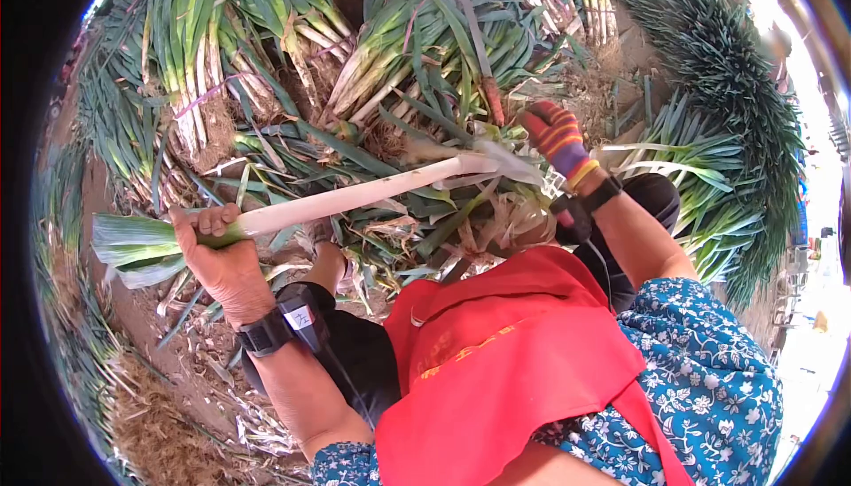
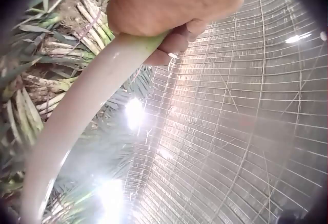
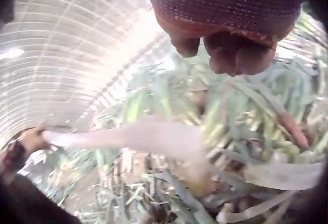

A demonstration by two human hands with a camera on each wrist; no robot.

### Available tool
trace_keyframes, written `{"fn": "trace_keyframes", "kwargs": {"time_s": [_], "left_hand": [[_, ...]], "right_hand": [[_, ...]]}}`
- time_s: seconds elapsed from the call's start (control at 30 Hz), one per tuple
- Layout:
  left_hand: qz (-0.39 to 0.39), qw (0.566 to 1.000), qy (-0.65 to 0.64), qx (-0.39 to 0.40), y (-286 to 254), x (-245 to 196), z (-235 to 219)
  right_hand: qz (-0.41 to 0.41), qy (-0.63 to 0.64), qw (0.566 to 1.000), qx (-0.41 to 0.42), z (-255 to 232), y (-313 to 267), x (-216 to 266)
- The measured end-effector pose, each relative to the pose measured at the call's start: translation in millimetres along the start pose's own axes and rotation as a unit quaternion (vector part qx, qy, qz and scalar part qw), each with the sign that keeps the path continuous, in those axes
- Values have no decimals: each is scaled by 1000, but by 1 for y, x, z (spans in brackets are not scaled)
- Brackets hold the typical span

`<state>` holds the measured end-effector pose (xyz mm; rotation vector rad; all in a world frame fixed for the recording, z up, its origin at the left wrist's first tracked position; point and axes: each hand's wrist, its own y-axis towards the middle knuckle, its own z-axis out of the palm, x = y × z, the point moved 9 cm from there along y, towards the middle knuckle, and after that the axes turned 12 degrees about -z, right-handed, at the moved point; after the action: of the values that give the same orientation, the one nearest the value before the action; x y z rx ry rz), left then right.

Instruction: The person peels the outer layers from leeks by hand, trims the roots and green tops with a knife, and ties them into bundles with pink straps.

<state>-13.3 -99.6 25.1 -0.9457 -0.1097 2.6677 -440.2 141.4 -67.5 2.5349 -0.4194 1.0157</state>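
A long leek [image 1: 355, 201] with a thick white shank and green leaves lies level across the head view. My bare left hand [image 1: 222, 260] grips it where white meets green, fingers curled round it; the left wrist view shows the white shank [image 2: 77, 111] curving down from the fist. The root end is blurred beside my right hand [image 1: 557, 140], which wears a striped knit glove with bare fingertips. The right wrist view shows its fingers [image 3: 241, 57] loosely bent, with nothing between them. A pale blurred strip [image 1: 519, 167] is close below that hand. A knife with an orange-brown handle [image 1: 493, 101] lies just beyond.
Tied leek bundles [image 1: 199, 52] lie at the back, roots towards me. More leeks [image 1: 700, 176] are piled at the right. Loose leaves and peelings [image 1: 390, 238] cover the ground before my knees. A red apron [image 1: 514, 344] covers my lap.
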Motion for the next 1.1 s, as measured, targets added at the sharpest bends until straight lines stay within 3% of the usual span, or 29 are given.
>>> {"fn": "trace_keyframes", "kwargs": {"time_s": [0.03, 0.1, 0.23, 0.27, 0.3, 0.33, 0.43, 0.47, 0.5, 0.57, 0.6, 0.63, 0.67, 0.7, 0.73, 0.77, 0.83, 0.9, 0.97, 1.03, 1.1], "left_hand": [[-5, 1000, 2, -11, 3, 2, -4], [-12, 1000, 8, -17, 5, 3, -3], [-26, 999, -13, -13, -1, 8, -1], [-34, 999, -20, 9, -5, 12, 5], [-42, 998, -24, 30, -7, 16, 9], [-54, 997, -3, 50, -10, 19, 15], [-91, 995, 33, 14, -32, 55, 36], [-124, 992, 2, 33, -32, 69, 34], [-128, 991, 3, 35, -35, 70, 35], [-129, 987, 69, 73, -48, 72, 48], [-115, 990, 73, 46, -59, 71, 57], [-118, 989, 74, 45, -62, 62, 57], [-75, 985, 81, 131, -70, 41, 70], [-27, 973, 85, 214, -76, 20, 83], [-11, 978, 69, 194, -72, -2, 81], [3, 984, 53, 170, -66, -19, 72], [15, 991, 70, 111, -41, -22, 44], [-5, 997, 46, 62, -33, -18, 29], [-16, 997, 35, 64, -27, -14, 26], [-35, 997, 26, 66, -24, -5, 23], [-58, 998, 12, 35, -20, 2, 15]], "right_hand": [[69, 87, 994, -11, 2, 5, 35], [-196, -63, 979, 6, 18, 4, 119], [-165, -75, 982, 56, 67, -13, 95], [-36, 25, 993, 113, 83, -18, 66], [95, 126, 973, 169, 106, -30, 39], [-2, 70, 989, 131, 107, -23, 45], [11, 92, 984, 150, 118, -19, 45], [-48, 37, 991, 118, 119, -16, 44], [-45, 35, 992, 115, 116, -14, 44], [-80, -66, 975, 196, 119, -10, 46], [-85, -129, 965, 213, 120, -9, 34], [-91, -271, 922, 261, 124, -11, -2], [-93, -403, 858, 304, 125, -19, -50], [-34, -407, 867, 285, 102, -27, -103], [18, -410, 872, 269, 75, -33, -145], [-52, -452, 818, 352, 61, -39, -128], [72, -449, 789, 413, 52, -43, -143], [14, -299, 902, 312, 53, -44, -69], [-75, -248, 929, 264, 74, -22, -5], [-126, -45, 973, 190, 78, 3, 84], [-186, 93, 966, 157, 84, 13, 141]]}}
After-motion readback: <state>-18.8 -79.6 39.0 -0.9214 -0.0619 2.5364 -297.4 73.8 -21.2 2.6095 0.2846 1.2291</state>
